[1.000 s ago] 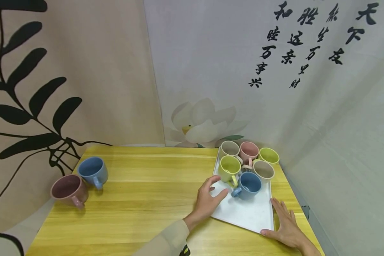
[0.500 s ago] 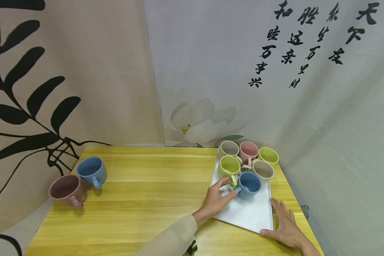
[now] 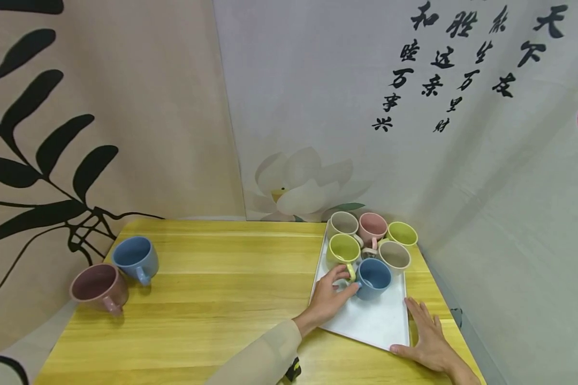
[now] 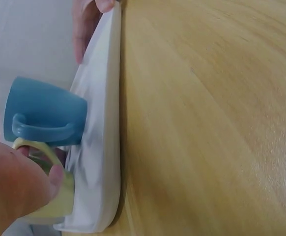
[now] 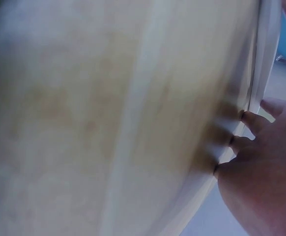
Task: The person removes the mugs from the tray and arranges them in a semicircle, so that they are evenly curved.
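My left hand (image 3: 329, 297) reaches over the front left of a white tray (image 3: 373, 323). Its thumb and fingers close around the handle of a yellow-green mug (image 4: 59, 199), with fingertips showing at the handle loop in the left wrist view. A blue mug (image 3: 374, 278) stands right beside it, and my thumb overlaps its handle in the head view. My right hand (image 3: 428, 342) rests at the tray's front right corner, fingers spread along the right edge and thumb at the corner. Nothing is gripped in that hand.
Behind, a grey mug (image 3: 343, 223), a pink mug (image 3: 373, 227), a beige mug (image 3: 394, 256) and another yellow-green mug (image 3: 402, 234) crowd the tray's back. At the table's (image 3: 221, 299) left edge stand a blue mug (image 3: 137, 259) and a mauve mug (image 3: 98, 289).
My left hand has moved right and forward from the tray's left edge to the yellow-green mug's handle. The right hand stays in place; the mugs have not visibly moved.
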The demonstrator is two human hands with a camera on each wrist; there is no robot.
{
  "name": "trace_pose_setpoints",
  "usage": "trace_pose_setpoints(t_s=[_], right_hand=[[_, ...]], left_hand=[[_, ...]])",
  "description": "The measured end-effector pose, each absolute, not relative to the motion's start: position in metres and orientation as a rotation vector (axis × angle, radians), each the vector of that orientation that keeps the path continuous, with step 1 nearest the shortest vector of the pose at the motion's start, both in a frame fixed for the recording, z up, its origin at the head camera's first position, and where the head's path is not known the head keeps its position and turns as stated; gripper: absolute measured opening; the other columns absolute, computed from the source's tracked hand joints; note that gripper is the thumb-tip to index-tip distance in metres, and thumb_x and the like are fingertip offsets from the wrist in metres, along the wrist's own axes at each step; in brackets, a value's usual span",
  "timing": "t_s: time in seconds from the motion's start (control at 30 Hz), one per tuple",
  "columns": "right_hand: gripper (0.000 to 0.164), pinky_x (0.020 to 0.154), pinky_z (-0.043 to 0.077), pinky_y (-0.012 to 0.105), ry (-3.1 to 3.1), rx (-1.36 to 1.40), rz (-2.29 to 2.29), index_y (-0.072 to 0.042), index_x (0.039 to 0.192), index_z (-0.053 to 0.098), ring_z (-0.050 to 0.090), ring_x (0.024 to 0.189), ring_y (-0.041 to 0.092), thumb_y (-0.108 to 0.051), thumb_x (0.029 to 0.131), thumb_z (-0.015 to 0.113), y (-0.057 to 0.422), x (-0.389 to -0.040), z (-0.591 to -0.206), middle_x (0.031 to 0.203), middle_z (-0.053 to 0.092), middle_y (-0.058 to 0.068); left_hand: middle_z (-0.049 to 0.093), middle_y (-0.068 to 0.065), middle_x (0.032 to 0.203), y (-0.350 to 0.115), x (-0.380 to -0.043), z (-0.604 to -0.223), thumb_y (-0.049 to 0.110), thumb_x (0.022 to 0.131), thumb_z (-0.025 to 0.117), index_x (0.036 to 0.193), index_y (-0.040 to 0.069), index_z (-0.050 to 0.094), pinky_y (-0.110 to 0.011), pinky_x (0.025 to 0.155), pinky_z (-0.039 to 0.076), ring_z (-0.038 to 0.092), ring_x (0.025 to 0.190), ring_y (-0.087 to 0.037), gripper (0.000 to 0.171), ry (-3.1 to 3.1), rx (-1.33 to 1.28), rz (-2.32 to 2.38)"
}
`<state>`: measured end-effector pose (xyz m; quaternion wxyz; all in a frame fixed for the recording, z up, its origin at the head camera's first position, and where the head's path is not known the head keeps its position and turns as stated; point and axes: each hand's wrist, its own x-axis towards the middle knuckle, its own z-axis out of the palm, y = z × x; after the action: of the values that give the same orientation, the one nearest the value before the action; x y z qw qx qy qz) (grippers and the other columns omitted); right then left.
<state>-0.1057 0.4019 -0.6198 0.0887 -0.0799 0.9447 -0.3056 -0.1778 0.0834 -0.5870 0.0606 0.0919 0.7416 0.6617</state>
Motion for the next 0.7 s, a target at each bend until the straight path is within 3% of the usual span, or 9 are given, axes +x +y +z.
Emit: trace_pose_setpoints(t_s=[0.37, 0.57, 0.7], right_hand=[[0.133, 0.124, -0.005, 0.094, 2.807, -0.241, -0.939, -0.004, 0.178, 0.020, 0.007, 0.163, 0.075, -0.048, 0.080, 0.099, 0.4011, -0.1050, -0.6204, 0.181, 0.018, 0.041], [0.134, 0.125, -0.005, 0.094, 2.812, -0.234, -0.931, -0.004, 0.178, 0.020, 0.007, 0.163, 0.075, -0.049, 0.080, 0.099, 0.4001, -0.1047, -0.6196, 0.181, 0.018, 0.041], [0.134, 0.125, -0.005, 0.094, 2.812, -0.227, -0.920, -0.004, 0.178, 0.020, 0.007, 0.164, 0.074, -0.050, 0.080, 0.099, 0.4013, -0.1055, -0.6200, 0.181, 0.018, 0.041]], left_hand=[[0.073, -0.016, 0.148, 0.0845, -0.1779, -0.5893, 0.031, 0.105, 0.076, 0.161, 0.007, 0.051, -0.060, 0.128, 0.049, 0.064, 0.148, -0.033, 0.066, 2.123, 0.237, 2.048], [0.075, -0.014, 0.137, 0.0844, -0.1787, -0.5908, 0.025, 0.103, 0.078, 0.153, 0.005, 0.056, -0.057, 0.125, 0.052, 0.069, 0.135, -0.028, 0.059, 2.150, 0.188, 2.099], [0.074, -0.013, 0.130, 0.0829, -0.1809, -0.5892, 0.017, 0.102, 0.076, 0.147, 0.004, 0.059, -0.047, 0.119, 0.057, 0.070, 0.124, -0.022, 0.050, 2.186, 0.140, 2.131]])
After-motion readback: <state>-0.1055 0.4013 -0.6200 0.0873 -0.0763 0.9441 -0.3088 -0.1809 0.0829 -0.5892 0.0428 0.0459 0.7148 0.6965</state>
